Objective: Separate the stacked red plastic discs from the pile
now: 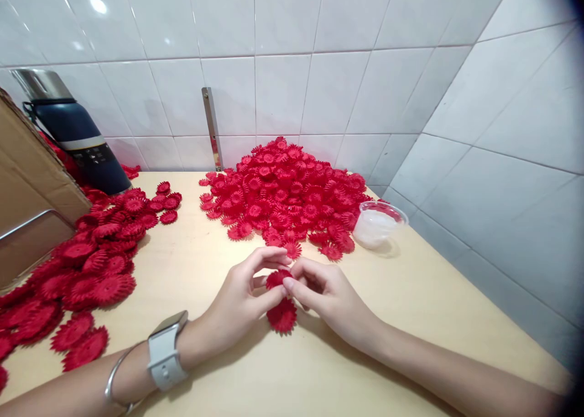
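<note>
Craft corner: tiled walls (283,94), table (182,265), heaped red rosettes (283,189).

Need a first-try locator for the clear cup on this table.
Start at the big heap of red toothed discs on the pale tabletop, in front of the tiled wall. Go to the heap's right-hand end, beyond the person's right hand: the clear cup sits there. Its see-through, round rim and whitish contents set it apart from the solid red discs alongside.

Tabletop (447,295): unobstructed at three o'clock from right hand (331,292); blocked at one by clear plastic cup (373,228), at eleven by red fringed-disc heap (283,195). From left hand (241,292): blocked at nine by second disc heap (107,265); lane afforded at ten.
</note>
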The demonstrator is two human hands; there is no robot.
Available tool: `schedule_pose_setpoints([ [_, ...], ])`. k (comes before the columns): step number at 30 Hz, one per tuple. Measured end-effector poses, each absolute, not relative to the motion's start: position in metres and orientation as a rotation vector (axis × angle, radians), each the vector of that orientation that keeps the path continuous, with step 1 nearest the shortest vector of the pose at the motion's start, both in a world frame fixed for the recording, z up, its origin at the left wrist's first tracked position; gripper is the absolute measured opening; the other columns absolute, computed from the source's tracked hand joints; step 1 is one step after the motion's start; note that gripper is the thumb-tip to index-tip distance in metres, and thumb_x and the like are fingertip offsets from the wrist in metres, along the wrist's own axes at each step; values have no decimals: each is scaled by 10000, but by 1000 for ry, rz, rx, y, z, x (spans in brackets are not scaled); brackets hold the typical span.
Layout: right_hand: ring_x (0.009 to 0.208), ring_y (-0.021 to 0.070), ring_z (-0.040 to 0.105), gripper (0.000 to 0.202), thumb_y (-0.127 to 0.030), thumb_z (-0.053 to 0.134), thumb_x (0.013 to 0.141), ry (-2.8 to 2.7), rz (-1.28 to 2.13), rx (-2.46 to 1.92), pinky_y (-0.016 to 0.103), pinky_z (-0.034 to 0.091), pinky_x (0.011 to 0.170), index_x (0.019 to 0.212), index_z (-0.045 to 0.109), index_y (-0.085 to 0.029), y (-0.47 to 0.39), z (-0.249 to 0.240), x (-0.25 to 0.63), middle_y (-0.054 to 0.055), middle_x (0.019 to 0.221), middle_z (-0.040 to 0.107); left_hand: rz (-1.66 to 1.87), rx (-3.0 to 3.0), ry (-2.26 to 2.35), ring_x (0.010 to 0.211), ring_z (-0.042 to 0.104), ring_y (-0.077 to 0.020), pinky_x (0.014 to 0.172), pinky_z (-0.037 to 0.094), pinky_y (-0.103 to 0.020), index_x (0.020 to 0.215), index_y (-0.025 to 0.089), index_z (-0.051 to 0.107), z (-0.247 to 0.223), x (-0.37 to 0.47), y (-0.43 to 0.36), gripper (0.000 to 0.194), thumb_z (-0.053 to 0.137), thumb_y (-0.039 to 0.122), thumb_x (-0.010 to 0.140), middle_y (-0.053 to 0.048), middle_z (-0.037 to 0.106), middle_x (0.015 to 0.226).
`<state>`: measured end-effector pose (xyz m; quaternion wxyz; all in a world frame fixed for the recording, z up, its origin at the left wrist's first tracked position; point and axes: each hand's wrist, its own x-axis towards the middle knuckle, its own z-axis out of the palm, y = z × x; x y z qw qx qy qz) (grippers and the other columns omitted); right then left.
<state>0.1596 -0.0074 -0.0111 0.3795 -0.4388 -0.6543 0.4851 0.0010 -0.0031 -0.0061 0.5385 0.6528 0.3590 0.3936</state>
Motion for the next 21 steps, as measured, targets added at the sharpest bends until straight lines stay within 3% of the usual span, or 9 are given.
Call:
schedule_pose_setpoints([
  [4, 492, 88, 376, 294, -282, 449, 811, -1593, 1200, -1133, 211, 286, 476, 542, 415, -168, -8, -11, 158, -49, 503, 405, 877, 1533, 884, 831, 585, -129, 731, 490, -247, 1017, 234, 501, -3, 1, -5, 251, 551, 189, 775, -11, 551, 1001],
  [9, 467, 78, 354, 247, -279, 446, 805, -1520, 1246, -1138, 201, 276, 454, 586, 423, -167, -6, -14, 157, -60, 501, 387, 968, 1484, 960, 741, 586, -94, 674, 494, -210, 936, 203, 516, -2, 1, -3, 179, 564, 195, 763, 0, 554, 945],
  [16, 510, 92, 382, 115, -224, 465, 768, -1647, 1221, -1137, 210, 301, 486, 685, 495, -150, -8, -11, 158, -45, 540, 426, 999, 1544, 967, 782, 570, -103, 719, 484, -211, 911, 193, 519, -3, -1, -2, 205, 596, 150, 726, 8, 560, 863],
  [21, 560, 109, 450, 177, -249, 441, 810, -1759, 1282, -1055, 218, 336, 521, 659, 454, -156, -11, -8, 156, -15, 604, 498, 972, 1518, 988, 757, 574, -111, 711, 483, -230, 931, 185, 509, -4, -2, -2, 240, 592, 121, 716, 4, 561, 839],
])
